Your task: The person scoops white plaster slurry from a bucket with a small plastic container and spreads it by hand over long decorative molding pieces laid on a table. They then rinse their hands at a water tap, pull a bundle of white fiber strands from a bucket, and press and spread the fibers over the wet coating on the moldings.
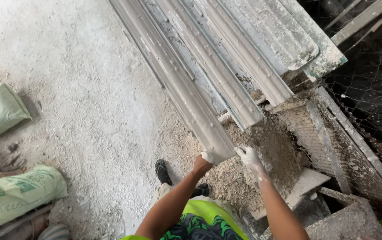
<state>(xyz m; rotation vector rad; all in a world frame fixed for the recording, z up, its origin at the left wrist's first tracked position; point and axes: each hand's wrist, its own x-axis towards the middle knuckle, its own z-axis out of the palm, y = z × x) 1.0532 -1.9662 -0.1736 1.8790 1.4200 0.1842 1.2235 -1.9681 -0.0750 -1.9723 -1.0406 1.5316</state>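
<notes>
A long grey plaster moulding strip (186, 89) runs from the top middle down to the centre, its near end at my hands. My left hand (202, 163) grips the near end from the left side. My right hand (249, 158), coated in white plaster, holds the same end from the right. Beside it lie two more similar moulding strips (226, 71), parallel and resting on a dusty, plaster-caked bench (288, 133).
Two pale green sacks (0, 111) (20, 191) lie on the dusty white floor at left. My dark sandalled feet (163, 172) stand below the strip. Wire mesh (368, 89) and metal frames fill the right. A corrugated sheet (284, 31) lies at top right.
</notes>
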